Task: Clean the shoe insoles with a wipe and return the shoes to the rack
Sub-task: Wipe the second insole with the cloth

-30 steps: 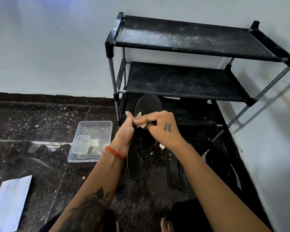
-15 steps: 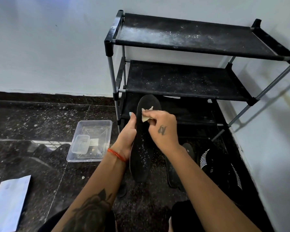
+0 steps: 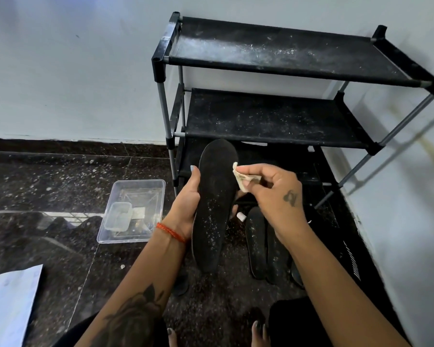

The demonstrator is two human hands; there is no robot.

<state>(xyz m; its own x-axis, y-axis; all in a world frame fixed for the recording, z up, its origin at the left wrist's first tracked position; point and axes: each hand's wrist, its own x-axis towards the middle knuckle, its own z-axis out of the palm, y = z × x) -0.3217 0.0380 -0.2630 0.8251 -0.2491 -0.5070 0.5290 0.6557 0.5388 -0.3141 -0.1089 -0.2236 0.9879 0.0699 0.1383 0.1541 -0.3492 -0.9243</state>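
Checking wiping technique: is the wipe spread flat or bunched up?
Bunched up: the wipe is crumpled between the right hand's fingertips, at the insole's edge.

Pale, blue-grey wall from nine to three o'clock, meeting dark speckled stone floor along a black skirting band. Tile seams crossing the floor at eight o'clock. Rod-like shadows cast on the side wall at three o'clock.
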